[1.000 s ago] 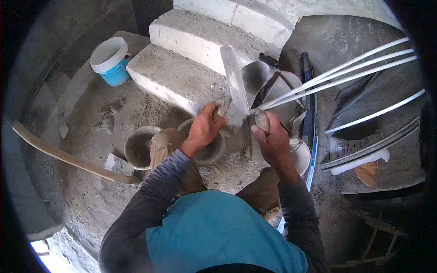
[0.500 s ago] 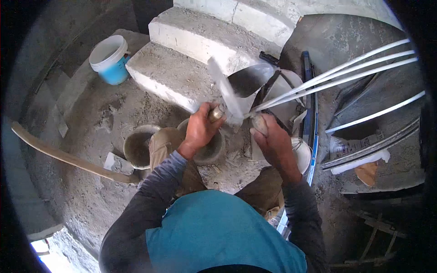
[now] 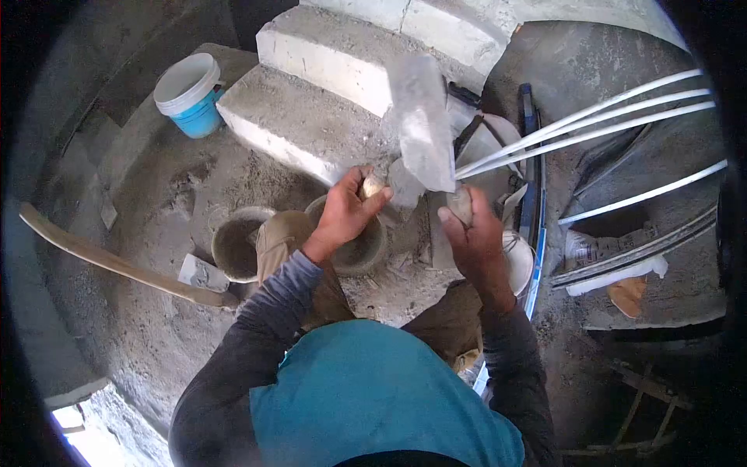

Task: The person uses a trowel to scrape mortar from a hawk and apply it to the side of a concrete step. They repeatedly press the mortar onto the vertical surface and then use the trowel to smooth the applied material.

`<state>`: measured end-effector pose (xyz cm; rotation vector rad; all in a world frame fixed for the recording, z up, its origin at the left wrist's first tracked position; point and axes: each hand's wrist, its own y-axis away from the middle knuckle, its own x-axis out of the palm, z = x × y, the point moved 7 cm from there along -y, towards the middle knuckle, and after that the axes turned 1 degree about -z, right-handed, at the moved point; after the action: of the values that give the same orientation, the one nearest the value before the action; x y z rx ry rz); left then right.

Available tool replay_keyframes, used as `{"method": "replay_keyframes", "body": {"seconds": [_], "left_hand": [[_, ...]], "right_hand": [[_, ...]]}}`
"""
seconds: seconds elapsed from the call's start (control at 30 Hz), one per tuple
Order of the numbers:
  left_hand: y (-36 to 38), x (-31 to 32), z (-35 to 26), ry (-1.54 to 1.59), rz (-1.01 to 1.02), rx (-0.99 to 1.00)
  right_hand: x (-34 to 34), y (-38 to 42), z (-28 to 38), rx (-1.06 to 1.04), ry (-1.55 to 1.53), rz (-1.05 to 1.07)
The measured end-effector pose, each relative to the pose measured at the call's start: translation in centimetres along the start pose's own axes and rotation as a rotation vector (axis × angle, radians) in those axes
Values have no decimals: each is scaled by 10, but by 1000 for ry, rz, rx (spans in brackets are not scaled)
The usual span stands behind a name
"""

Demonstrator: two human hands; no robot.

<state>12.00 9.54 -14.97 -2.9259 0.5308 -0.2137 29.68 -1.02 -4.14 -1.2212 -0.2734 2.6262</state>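
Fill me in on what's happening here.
A person crouches on a gritty floor by concrete steps. The left hand and the right hand each grip a trowel handle, the blades crossed and raised before them. Two mortar-crusted buckets sit by the knees; a blue bucket stands beside the steps.

A white and blue bucket [image 3: 187, 100] stands on the concrete floor [image 3: 148, 311] beside the lowest of the concrete steps [image 3: 311, 117]. A long wooden handle [image 3: 101, 261] lies across the floor's left side. White pipes [image 3: 599, 124] slant over the right side, a blue level [image 3: 531, 179] beneath them.
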Motion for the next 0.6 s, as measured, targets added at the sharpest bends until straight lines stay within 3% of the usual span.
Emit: {"method": "replay_keyframes", "body": {"seconds": [0.07,0.13,0.23,0.27,0.3,0.4,0.6], "left_hand": [[-2,0,-4,23,24,3],[-1,2,-5,50,46,-4],[0,1,-7,81,68,-23],[1,2,-12,119,96,-30],[2,5,-14,159,127,-38],[3,4,-3,201,126,-85],[6,5,-12,232,193,-139]], "right_hand": [[-4,-1,-2,39,-82,-51],[-14,3,4,-133,-181,-234],[-17,4,7,-254,-75,-244],[-9,0,5,-94,-68,-113],[-4,-9,18,-84,125,58],[3,-9,6,-98,203,70],[-7,1,14,-81,-147,-125]]}}
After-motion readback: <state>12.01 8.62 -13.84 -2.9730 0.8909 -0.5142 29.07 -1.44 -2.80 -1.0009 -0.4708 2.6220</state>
